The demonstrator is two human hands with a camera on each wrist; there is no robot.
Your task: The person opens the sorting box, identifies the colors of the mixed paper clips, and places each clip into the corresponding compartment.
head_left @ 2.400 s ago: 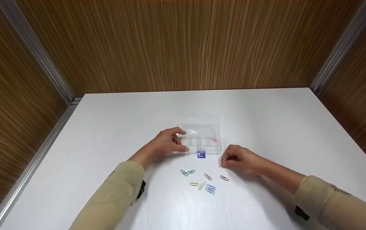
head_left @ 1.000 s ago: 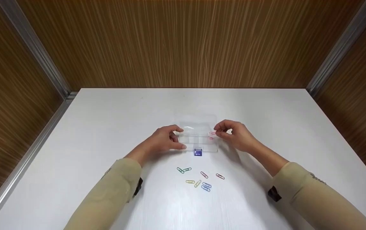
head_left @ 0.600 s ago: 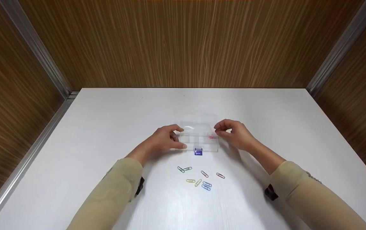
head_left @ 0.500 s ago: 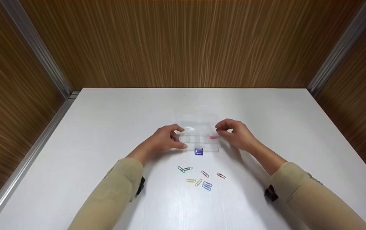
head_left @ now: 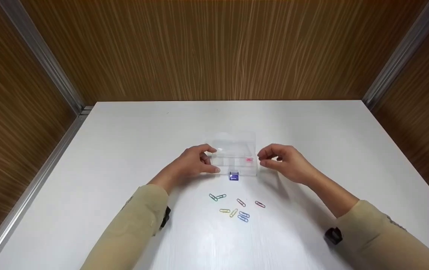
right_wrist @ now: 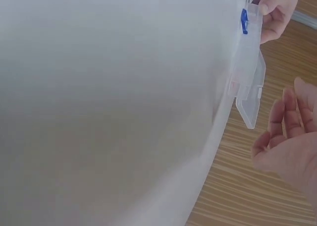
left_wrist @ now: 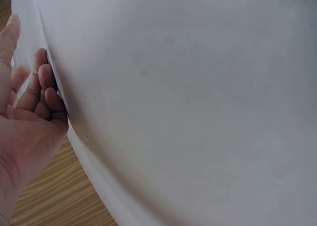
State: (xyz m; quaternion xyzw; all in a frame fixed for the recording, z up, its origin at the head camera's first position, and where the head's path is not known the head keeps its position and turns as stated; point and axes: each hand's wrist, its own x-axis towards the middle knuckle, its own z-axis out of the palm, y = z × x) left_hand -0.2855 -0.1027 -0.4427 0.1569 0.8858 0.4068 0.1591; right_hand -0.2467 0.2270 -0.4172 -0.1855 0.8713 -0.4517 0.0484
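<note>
A clear plastic compartment box (head_left: 233, 155) lies mid-table with its lid open and a blue latch (head_left: 233, 176) at its near edge. My left hand (head_left: 213, 161) grips the box's left end between thumb and fingers. A pink paper clip (head_left: 249, 160) lies in the right compartment. My right hand (head_left: 262, 158) hovers just right of the box, fingers loosely curled and holding nothing. In the right wrist view the box (right_wrist: 250, 72) shows with the left hand's thumb (right_wrist: 277, 8) beside the latch (right_wrist: 244, 21), and the right hand (right_wrist: 285, 137) is relaxed.
Several coloured paper clips lie loose on the white table (head_left: 124, 150) nearer to me than the box: green (head_left: 217, 196), yellow (head_left: 229, 212), blue (head_left: 243, 216) and red (head_left: 260, 204). Wooden walls close in the back and both sides.
My right hand came up from the table to the box's right compartment with a pink clip, let it go there, and has drawn back a little to the right. The left hand stayed put.
</note>
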